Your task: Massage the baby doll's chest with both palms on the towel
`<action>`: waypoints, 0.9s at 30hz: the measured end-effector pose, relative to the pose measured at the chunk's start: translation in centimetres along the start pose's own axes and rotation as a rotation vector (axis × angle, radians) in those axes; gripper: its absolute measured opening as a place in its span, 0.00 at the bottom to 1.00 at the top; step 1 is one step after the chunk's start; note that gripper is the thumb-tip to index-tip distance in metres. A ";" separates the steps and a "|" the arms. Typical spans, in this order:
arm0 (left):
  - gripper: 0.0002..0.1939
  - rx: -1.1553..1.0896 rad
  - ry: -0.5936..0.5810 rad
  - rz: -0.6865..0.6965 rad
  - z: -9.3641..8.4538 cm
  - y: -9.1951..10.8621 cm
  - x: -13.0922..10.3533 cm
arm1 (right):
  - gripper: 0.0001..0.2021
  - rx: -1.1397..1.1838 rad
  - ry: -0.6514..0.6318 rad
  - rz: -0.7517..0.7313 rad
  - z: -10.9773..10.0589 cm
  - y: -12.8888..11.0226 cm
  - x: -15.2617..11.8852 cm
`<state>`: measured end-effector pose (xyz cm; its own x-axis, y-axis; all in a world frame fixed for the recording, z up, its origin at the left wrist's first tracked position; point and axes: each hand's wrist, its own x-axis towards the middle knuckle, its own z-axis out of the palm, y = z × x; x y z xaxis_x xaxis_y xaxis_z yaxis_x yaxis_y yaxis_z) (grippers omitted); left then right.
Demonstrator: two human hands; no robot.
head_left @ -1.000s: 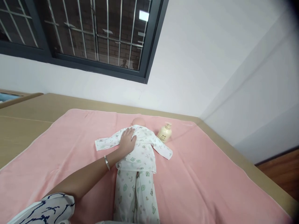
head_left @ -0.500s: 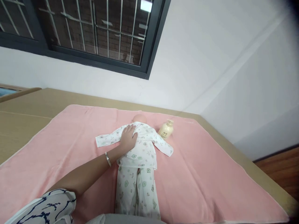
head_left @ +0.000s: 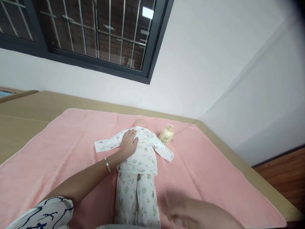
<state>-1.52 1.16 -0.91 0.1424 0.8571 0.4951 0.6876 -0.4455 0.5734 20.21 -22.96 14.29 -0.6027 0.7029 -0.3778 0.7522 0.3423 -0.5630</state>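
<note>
A baby doll lies on a pink blanket, its bald head toward the wall. It wears a white printed top with long sleeves and matching pants. My left hand rests flat on the upper part of the top, fingers spread, a silver bangle at the wrist. At the lower right, my right hand is smeared by motion, over the blanket to the right of the pants; its fingers cannot be made out. A cream pump bottle stands beside the doll's right-side sleeve.
The pink blanket covers much of a wooden surface. Behind it rises a white wall with a dark-framed, barred window. A brown wooden panel is at the far right.
My right hand has come into view at the lower right, moving fast. My left hand stays on the top. The whole view has shifted slightly.
</note>
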 end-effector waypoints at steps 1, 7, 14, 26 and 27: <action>0.23 -0.003 0.001 -0.001 0.0 0.0 0.0 | 0.16 0.062 0.060 -0.001 -0.9 0.6 1.2; 0.23 -0.058 0.004 0.014 0.1 -0.1 0.0 | 0.24 -0.011 0.711 -0.005 -4.3 3.5 13.4; 0.24 -0.111 0.058 0.035 0.5 -0.5 0.1 | 0.24 -0.205 0.765 -0.029 -5.4 4.8 25.2; 0.23 -0.074 0.023 0.016 0.4 -0.6 0.2 | 0.29 -0.328 0.793 0.288 -4.9 7.2 25.4; 0.23 -0.074 0.024 0.015 0.5 -0.6 0.1 | 0.31 -0.343 0.791 0.344 -4.5 6.8 25.2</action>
<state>-1.60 1.69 -1.50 0.1347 0.8439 0.5193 0.6307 -0.4772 0.6119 11.33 -0.15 4.25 -0.0696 0.9776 0.1986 0.9697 0.1131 -0.2168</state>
